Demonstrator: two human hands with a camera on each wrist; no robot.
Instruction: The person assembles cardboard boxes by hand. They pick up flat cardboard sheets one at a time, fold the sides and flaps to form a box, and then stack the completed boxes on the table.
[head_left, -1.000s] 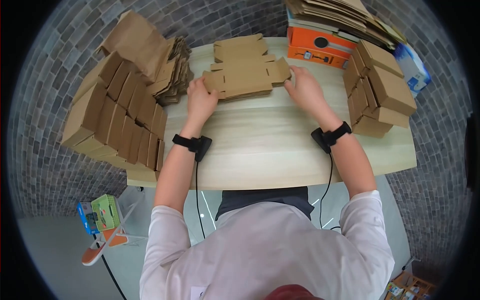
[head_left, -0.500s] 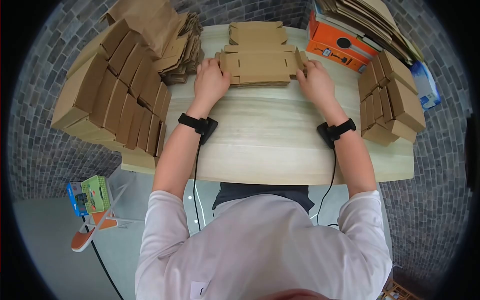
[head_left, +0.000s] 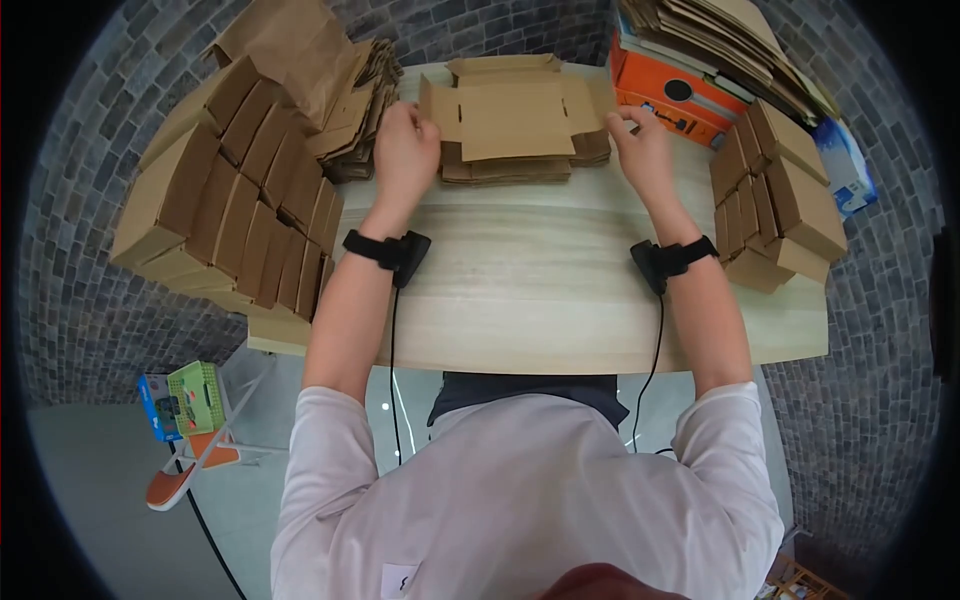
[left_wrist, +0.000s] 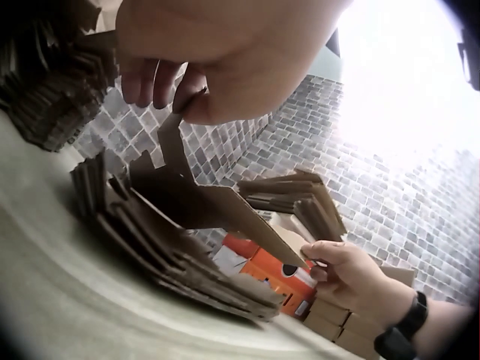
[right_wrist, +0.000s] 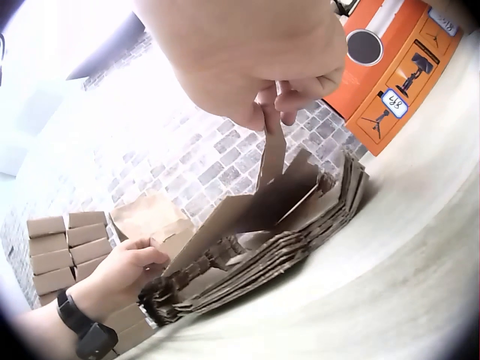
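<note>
A flat, unfolded cardboard box blank (head_left: 515,120) with slotted side flaps is raised above a stack of similar blanks (head_left: 505,172) at the back middle of the table. My left hand (head_left: 407,152) pinches its left flap between thumb and fingers. On the opposite side, my right hand (head_left: 645,157) pinches the right flap. Both wrist views show a gap between the lifted blank (left_wrist: 206,204) and the stack (right_wrist: 262,274) under it, with the flaps bent upward at the fingers.
Folded cardboard boxes (head_left: 215,200) are piled on the left, beside flattened cardboard (head_left: 355,120) and brown paper (head_left: 290,55). On the right stand more folded boxes (head_left: 775,195), an orange box (head_left: 670,95) with flat cardboard above it, and a blue-white package (head_left: 845,165).
Both hands have taken hold of the top blank's flaps and lifted it off the stack. It has come up and toward the person, and the stack's front edge now shows below it.
</note>
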